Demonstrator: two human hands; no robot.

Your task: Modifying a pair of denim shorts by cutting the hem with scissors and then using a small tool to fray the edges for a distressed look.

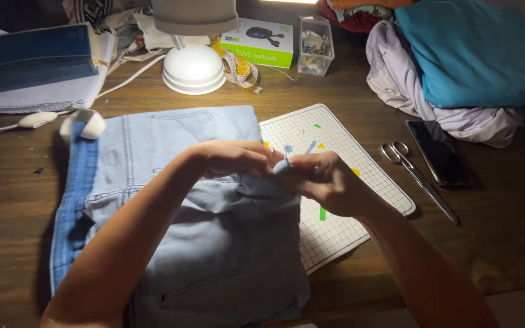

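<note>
Fingers of both hands — left hand (229,158), right hand (323,181) — pinch together on the denim's (214,243) edge, mid-stitch; next calls for steady, careful pulling.

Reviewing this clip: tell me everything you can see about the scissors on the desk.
The scissors look all metal, silvery, with two small looped handles and long slim blades. They lie flat and closed on the dark wooden desk, handles toward the far side, tips pointing near and right. They sit between the white gridded mat and a dark phone, seemingly touching neither. No hand touches them.
</note>
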